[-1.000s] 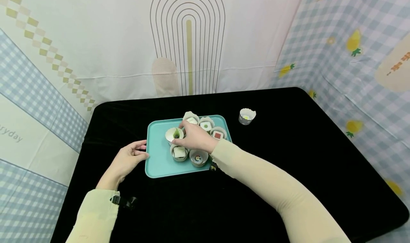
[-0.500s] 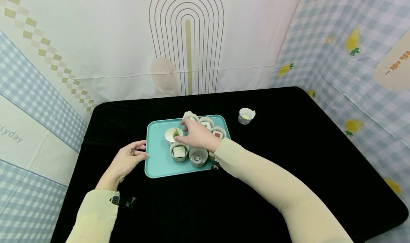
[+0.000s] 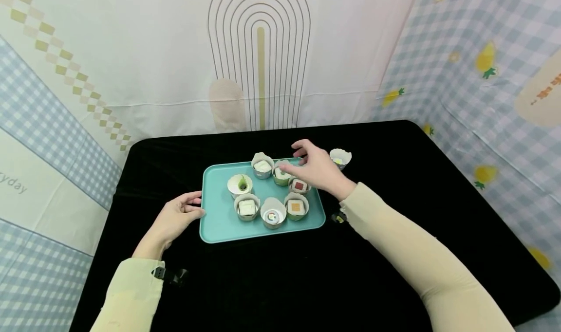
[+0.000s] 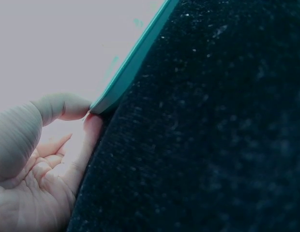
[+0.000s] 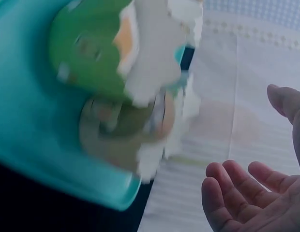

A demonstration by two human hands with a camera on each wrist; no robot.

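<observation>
My left hand [image 3: 175,217] pinches the left rim of a turquoise tray [image 3: 216,225] between thumb and finger, as the left wrist view shows. On the tray, several paper baking cups form a ring. Among them are a cup with a green piece [image 3: 240,183], one with a white block [image 3: 247,207], one with a round patterned piece [image 3: 273,214] and one with an orange-centred square [image 3: 295,206]. Above the tray's back right side, my right hand [image 3: 317,166] holds nothing, fingers loosely bent and apart from the thumb. It partly covers a green cup [image 3: 280,176].
Beyond the tray, to the right, another paper cup [image 3: 340,157] with a yellowish piece stands on the black tablecloth [image 3: 394,186]. Patterned curtains [image 3: 171,79] hang behind the table and along both sides.
My right hand has left the cup with the green piece and moved right, towards the lone cup. That cup stays at the ring's left. My left hand has stayed at the tray's rim.
</observation>
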